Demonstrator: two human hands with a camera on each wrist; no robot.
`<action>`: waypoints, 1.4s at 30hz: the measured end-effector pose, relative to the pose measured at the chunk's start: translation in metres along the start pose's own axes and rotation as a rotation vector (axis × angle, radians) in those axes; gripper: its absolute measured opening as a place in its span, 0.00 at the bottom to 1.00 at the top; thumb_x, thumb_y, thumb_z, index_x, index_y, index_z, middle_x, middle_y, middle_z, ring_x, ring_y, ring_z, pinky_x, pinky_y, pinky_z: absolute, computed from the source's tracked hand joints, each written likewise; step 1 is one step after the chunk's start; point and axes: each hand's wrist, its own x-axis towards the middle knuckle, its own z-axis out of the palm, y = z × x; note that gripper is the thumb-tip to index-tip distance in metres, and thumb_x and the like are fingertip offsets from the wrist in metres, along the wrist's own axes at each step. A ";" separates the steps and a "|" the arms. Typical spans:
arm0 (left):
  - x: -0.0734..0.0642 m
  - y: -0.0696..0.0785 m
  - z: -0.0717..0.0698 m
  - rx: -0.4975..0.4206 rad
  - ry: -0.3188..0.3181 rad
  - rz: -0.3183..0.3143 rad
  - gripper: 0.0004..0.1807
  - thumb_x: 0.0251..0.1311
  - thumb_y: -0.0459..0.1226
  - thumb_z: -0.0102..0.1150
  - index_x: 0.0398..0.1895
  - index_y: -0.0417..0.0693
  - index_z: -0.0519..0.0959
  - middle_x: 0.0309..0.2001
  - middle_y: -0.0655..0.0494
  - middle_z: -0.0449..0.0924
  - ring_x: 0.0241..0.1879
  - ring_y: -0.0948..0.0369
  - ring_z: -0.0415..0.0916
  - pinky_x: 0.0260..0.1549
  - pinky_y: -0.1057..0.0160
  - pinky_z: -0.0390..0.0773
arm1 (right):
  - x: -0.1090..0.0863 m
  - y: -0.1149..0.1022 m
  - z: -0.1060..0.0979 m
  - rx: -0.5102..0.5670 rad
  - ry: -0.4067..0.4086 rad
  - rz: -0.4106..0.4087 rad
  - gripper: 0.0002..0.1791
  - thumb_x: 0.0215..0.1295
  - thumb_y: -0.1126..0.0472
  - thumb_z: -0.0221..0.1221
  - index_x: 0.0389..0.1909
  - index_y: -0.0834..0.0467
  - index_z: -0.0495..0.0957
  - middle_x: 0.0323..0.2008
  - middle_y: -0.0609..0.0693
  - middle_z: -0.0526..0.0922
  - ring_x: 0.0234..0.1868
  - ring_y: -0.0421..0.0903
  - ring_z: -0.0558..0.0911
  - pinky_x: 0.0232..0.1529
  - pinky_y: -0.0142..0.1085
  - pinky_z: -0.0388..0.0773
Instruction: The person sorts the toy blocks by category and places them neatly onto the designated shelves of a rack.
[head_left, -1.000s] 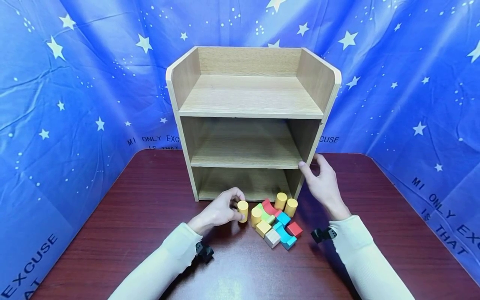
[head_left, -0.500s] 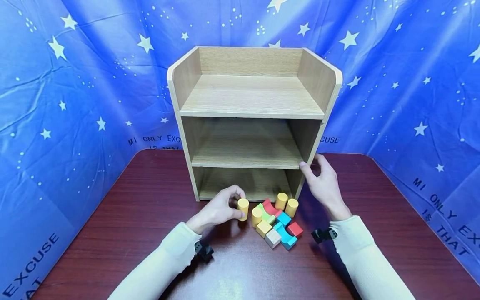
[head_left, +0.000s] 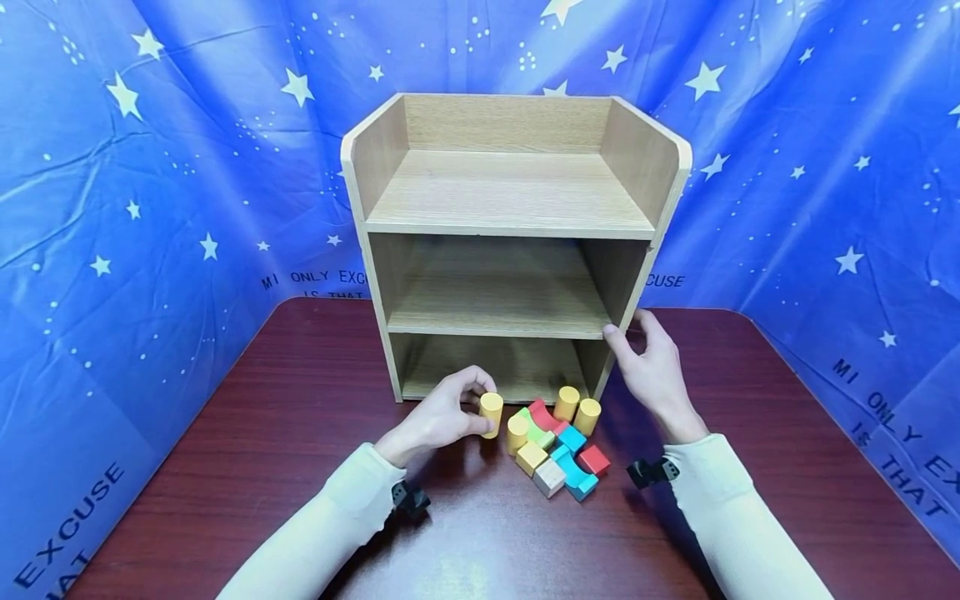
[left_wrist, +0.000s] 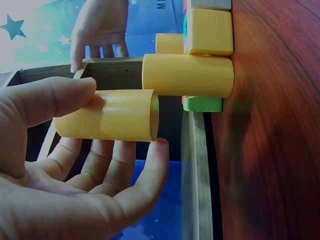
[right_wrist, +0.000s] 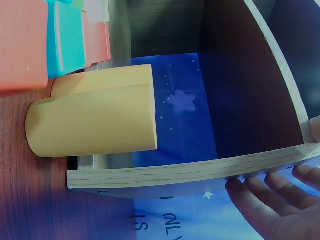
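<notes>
My left hand [head_left: 446,417] pinches a yellow cylinder block [head_left: 491,407] between thumb and fingers. In the left wrist view that cylinder [left_wrist: 112,117] appears lifted off the table. Beside it stands another yellow cylinder [head_left: 517,435], at the edge of a cluster of toy blocks. Two more yellow cylinders [head_left: 567,402] stand at the cluster's back, before the wooden shelf unit [head_left: 517,196]. My right hand [head_left: 656,371] grips the shelf's right side panel, thumb on the front edge. In the right wrist view, its fingers [right_wrist: 257,197] touch the panel's outer face.
The cluster also has a red arch [head_left: 542,414], green arch [head_left: 534,432], blue arch [head_left: 574,473], red cube [head_left: 594,460], yellow block [head_left: 531,457] and pale wooden cube [head_left: 550,477]. Dark red table [head_left: 315,375] surrounds it. A starry blue curtain [head_left: 187,167] hangs behind.
My left hand has risen slightly with the yellow cylinder in its grip. The right hand stays on the shelf's side; the whole head view has shifted a little.
</notes>
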 end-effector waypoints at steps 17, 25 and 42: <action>0.002 0.018 0.002 0.029 0.024 0.043 0.20 0.43 0.20 0.65 0.41 0.38 0.72 0.37 0.47 0.77 0.40 0.54 0.76 0.41 0.56 0.77 | 0.001 0.001 0.000 0.006 0.002 0.002 0.22 0.67 0.48 0.56 0.54 0.60 0.72 0.46 0.56 0.79 0.48 0.52 0.79 0.49 0.44 0.74; 0.004 0.020 0.001 0.050 0.038 0.068 0.20 0.45 0.23 0.66 0.41 0.45 0.73 0.36 0.53 0.78 0.40 0.56 0.77 0.44 0.55 0.76 | 0.001 0.000 0.000 0.001 0.002 -0.004 0.23 0.67 0.49 0.56 0.55 0.59 0.72 0.46 0.55 0.79 0.48 0.50 0.79 0.47 0.38 0.74; 0.014 0.044 -0.001 0.047 0.035 0.058 0.21 0.44 0.22 0.66 0.41 0.44 0.73 0.36 0.52 0.76 0.38 0.57 0.75 0.38 0.60 0.78 | 0.000 0.001 0.000 0.009 0.002 -0.002 0.23 0.66 0.49 0.56 0.55 0.59 0.72 0.46 0.55 0.79 0.48 0.51 0.79 0.47 0.42 0.75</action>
